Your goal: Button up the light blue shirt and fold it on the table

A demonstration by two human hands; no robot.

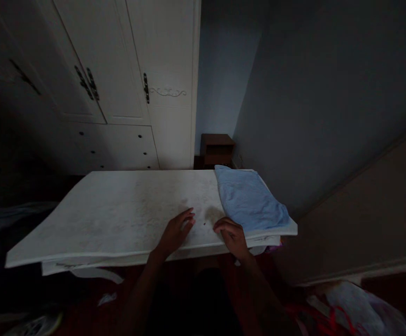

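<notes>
My left hand (pixel 177 231) is over the front part of a white board-like tabletop (pixel 112 210), its fingers curved and apart, with nothing in them. To its right, my right hand (pixel 231 233) hangs at the front edge with loosely bent fingers, and I see nothing held in it. A tiny dark speck (pixel 204 224) lies on the white surface between the two hands. Just beyond my right hand, a light blue cloth (pixel 253 198) is spread flat over the right end of the tabletop.
Behind the tabletop stands a white wardrobe (pixel 168 56) with dark handles. A small brown cabinet (pixel 218 147) is in the corner by the grey wall (pixel 328 93). Low at the right lie a pale plastic bag (pixel 356 303) and red items. A white strap (pixel 98 274) hangs below the front edge.
</notes>
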